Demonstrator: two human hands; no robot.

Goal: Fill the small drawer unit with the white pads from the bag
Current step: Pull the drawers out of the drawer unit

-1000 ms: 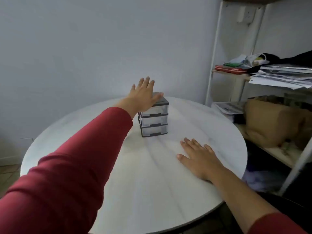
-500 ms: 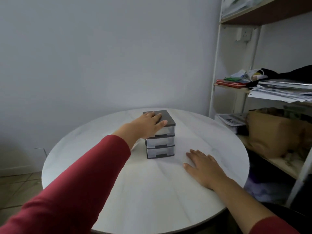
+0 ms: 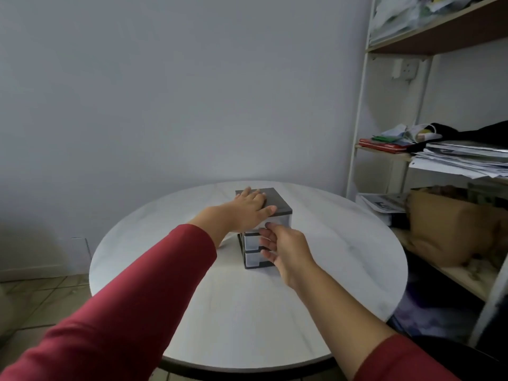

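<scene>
Now my right hand (image 3: 286,248) has left the table (image 3: 343,243) for the front of the drawer unit (image 3: 277,205) at twelve o'clock. Gripping or not, I cannot tell. My left hand (image 3: 247,207) presses flat on top, so opening likely comes next.

The person is wearing a plain red long-sleeved top with soft folds in the fabric. The left sleeve (image 3: 123,306) is covering the arm down to mid-forearm, its cuff ending short of the wrist. The right sleeve (image 3: 398,358) is sitting higher, leaving most of the forearm uncovered. Both hands, the left hand (image 3: 247,211) and the right hand (image 3: 287,250), are showing bare.
</scene>
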